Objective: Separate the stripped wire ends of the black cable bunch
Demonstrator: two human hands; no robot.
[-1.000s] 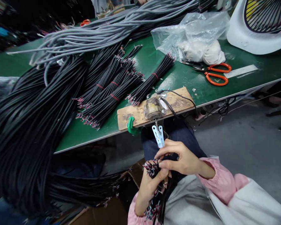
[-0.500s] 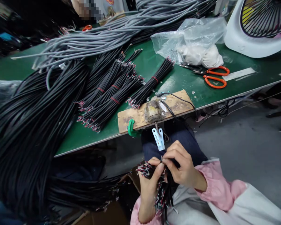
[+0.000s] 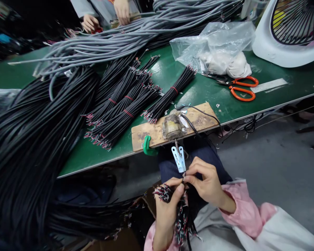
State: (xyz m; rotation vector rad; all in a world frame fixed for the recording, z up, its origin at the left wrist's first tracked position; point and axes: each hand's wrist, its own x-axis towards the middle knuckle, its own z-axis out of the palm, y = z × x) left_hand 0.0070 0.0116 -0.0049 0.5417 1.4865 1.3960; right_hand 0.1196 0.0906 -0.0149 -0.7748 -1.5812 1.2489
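My left hand (image 3: 169, 205) is closed around a bundle of thin black cables (image 3: 163, 192) whose stripped ends show red, white and black wires. Thumb and forefinger of that hand also pinch one cable that stands up from the bundle. My right hand (image 3: 205, 179) pinches the tip of this same cable (image 3: 183, 176) between thumb and fingers. Just above the fingertips hangs a light blue clothespin (image 3: 179, 159), fixed to a metal rod that sticks out from the wooden board (image 3: 149, 134). More cable ends dangle below my hands.
A green clamp (image 3: 147, 145) holds the board at the table edge. Tied black cable bundles (image 3: 131, 104), long grey cables (image 3: 94, 43), orange-handled scissors (image 3: 242, 89), a plastic bag (image 3: 214, 38) and a white fan (image 3: 272, 48) lie or stand on the green table. Another person's hands (image 3: 121, 12) are across it.
My right fingers have come up against the clothespin's lower end with the cable tip. Across the table, the other person's hands have come into view and cover the orange handles there.
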